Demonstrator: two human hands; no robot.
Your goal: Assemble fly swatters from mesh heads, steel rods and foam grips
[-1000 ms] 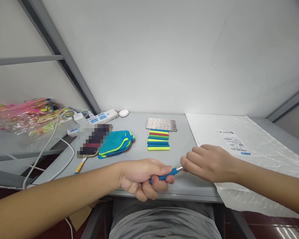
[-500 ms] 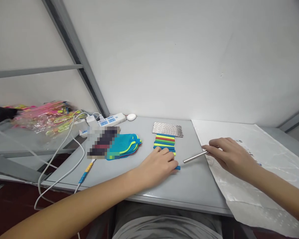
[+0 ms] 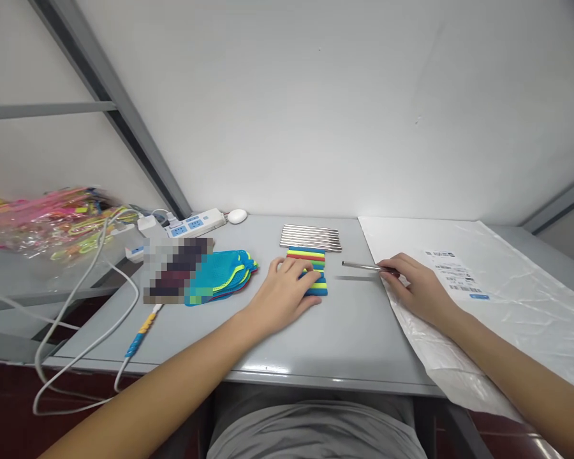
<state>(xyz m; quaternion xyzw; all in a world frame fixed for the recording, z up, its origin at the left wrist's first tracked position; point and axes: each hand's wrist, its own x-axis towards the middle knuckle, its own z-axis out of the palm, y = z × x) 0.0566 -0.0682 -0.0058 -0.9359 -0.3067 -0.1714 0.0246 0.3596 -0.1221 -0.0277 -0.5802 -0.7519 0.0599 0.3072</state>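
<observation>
My left hand (image 3: 287, 290) lies over a row of coloured tubes (image 3: 316, 287) in blue, yellow, red and green, its fingers apart and touching them. Part of the row is hidden under the fingers. In my right hand (image 3: 414, 284) a thin silver metal tube (image 3: 361, 265) is pinched between thumb and fingers, its free end pointing left above the table. Just behind the coloured tubes lies a neat row of shiny metal tubes (image 3: 310, 237).
Left of the tubes is a stack of blue mesh pieces with yellow edges (image 3: 227, 271). A power strip (image 3: 198, 223), a white mouse-like object (image 3: 237, 216) and looping white cables (image 3: 83, 280) are farther left. A white plastic mailer (image 3: 507, 274) covers the right side.
The blue tube came off the metal tube and now appears laid at the front of the coloured row. My left hand loosened over the row; my right hand kept the metal tube.
</observation>
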